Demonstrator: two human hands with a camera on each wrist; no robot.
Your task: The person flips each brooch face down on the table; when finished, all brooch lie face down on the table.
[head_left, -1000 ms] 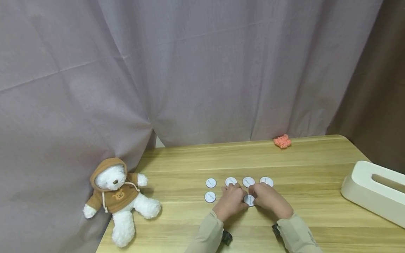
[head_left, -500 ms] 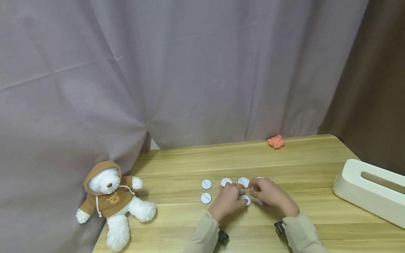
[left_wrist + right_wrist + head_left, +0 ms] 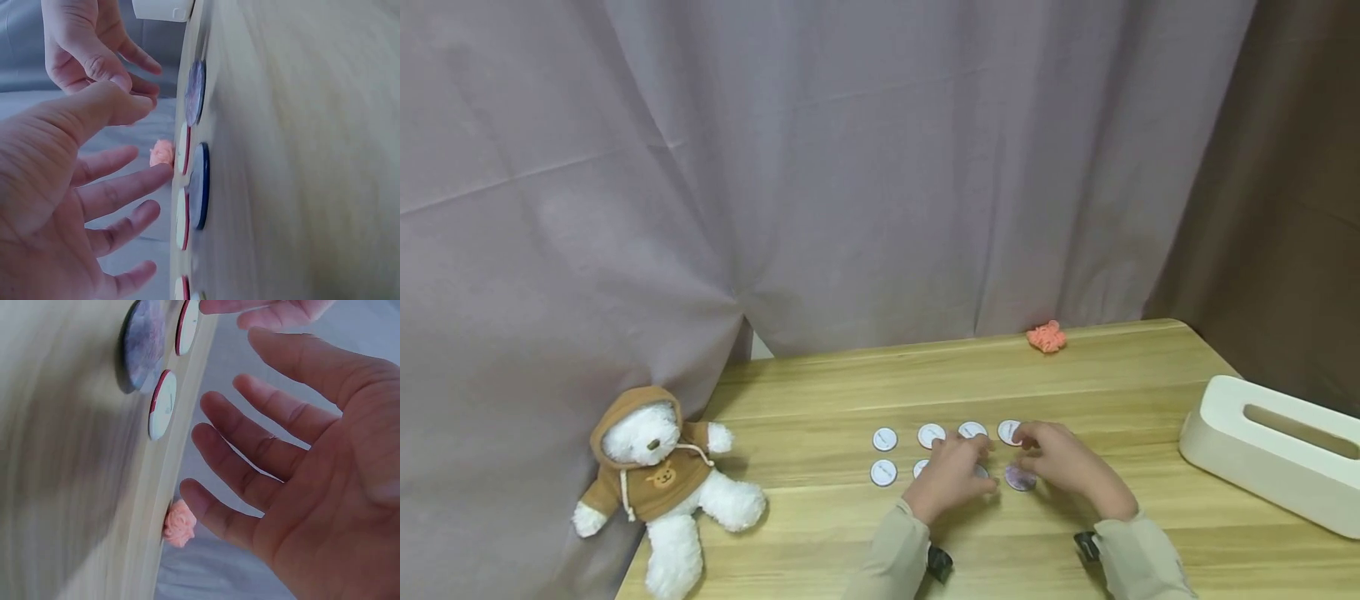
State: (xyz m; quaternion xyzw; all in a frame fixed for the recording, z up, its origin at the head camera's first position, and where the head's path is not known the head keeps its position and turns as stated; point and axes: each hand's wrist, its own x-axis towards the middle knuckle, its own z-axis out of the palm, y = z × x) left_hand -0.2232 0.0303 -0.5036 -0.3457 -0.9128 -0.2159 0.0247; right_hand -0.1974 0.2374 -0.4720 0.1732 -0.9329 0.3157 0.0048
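Note:
Flat round discs lie on the wooden table (image 3: 820, 533) in two rows. Most show white faces with small dark print, such as the far-row left disc (image 3: 884, 439) and the near-row left disc (image 3: 883, 472). A purple-patterned disc (image 3: 1020, 477) sits at the right end of the near row. My left hand (image 3: 953, 475) hovers over the near row with fingers spread, partly covering two discs. In the left wrist view that hand (image 3: 69, 194) holds nothing. Just beyond the purple disc is my right hand (image 3: 1067, 467), its fingers loosely bent and apart from the discs.
A plush bear (image 3: 658, 475) in a brown hoodie sits at the table's left edge. At the right stands a cream box (image 3: 1262, 450) with a slot in its top. A coral scrunchie-like bundle (image 3: 1047, 337) lies near the back edge, before a grey curtain (image 3: 865, 183).
Both hands have lifted off the near-row disc they were touching and moved apart. The purple disc, hidden at first, now shows below the right hand. The head view has swung slightly right.

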